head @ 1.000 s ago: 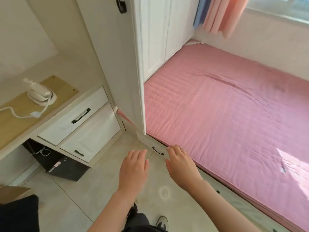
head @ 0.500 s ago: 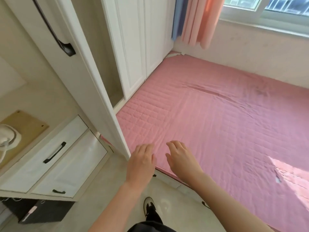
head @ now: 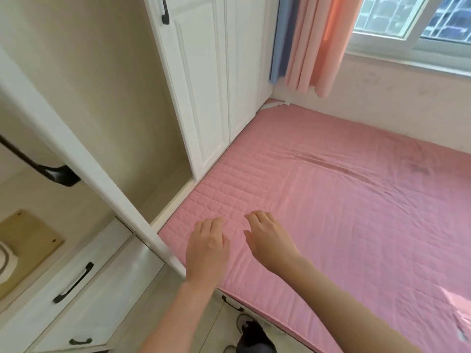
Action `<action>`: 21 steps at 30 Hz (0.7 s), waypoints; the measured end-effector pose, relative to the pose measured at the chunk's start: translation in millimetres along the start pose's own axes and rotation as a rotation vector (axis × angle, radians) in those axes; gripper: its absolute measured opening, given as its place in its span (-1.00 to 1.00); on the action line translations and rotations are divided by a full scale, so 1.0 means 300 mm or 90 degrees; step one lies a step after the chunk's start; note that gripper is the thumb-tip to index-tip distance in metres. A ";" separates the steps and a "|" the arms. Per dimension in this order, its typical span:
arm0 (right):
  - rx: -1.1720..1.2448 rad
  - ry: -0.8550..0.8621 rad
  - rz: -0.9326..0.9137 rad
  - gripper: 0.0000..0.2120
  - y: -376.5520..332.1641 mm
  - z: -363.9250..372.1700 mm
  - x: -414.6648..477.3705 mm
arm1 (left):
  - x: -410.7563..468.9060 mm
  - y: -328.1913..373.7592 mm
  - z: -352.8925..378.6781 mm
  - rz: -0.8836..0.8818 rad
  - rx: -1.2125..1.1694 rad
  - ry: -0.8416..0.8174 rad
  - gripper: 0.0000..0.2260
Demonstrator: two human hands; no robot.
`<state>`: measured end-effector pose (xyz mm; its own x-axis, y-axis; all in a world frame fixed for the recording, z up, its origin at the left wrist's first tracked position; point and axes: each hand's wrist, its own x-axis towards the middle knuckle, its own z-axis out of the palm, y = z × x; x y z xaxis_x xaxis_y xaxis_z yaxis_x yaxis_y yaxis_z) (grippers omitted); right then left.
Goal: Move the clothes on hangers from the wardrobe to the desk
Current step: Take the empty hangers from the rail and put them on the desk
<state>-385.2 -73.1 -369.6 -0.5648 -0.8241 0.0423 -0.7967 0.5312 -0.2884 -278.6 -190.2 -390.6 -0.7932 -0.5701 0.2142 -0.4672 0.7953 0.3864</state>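
Observation:
The white wardrobe (head: 198, 80) stands at the upper left with one door (head: 84, 159) swung open toward me. Its beige interior (head: 107, 80) shows no clothes or hangers in the part I see. The wooden desk top (head: 28, 235) sits at the far left edge. My left hand (head: 207, 248) and my right hand (head: 271, 238) hover side by side over the near corner of the pink mattress, fingers relaxed, holding nothing.
A pink quilted mattress (head: 344, 200) fills the right side. White drawers with black handles (head: 74, 281) sit under the desk. A white appliance (head: 5, 261) rests on the desk. Curtains (head: 311, 39) hang by the window (head: 413, 19). My shoe (head: 252, 335) is on the tiled floor.
My view has swung up and right from the desk toward the wardrobe, and its open interior has come into sight. Both hands moved forward from over the floor to above the mattress corner, still holding nothing.

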 end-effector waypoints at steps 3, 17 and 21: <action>0.007 -0.002 -0.036 -0.68 0.024 -0.008 0.131 | 0.086 0.008 -0.003 -0.062 0.007 0.033 -0.74; 0.014 -0.008 -0.283 -0.70 0.087 -0.159 0.825 | 0.694 -0.085 -0.081 -0.293 0.060 0.251 -0.64; 0.020 0.028 -0.350 -0.71 0.029 -0.206 1.029 | 0.834 -0.173 -0.182 -0.321 0.102 0.330 -0.64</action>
<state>-579.8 -310.7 -299.9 -0.0764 -0.9691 0.2347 -0.9704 0.0181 -0.2409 -431.5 -385.3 -308.0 -0.1986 -0.8670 0.4569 -0.8087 0.4083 0.4234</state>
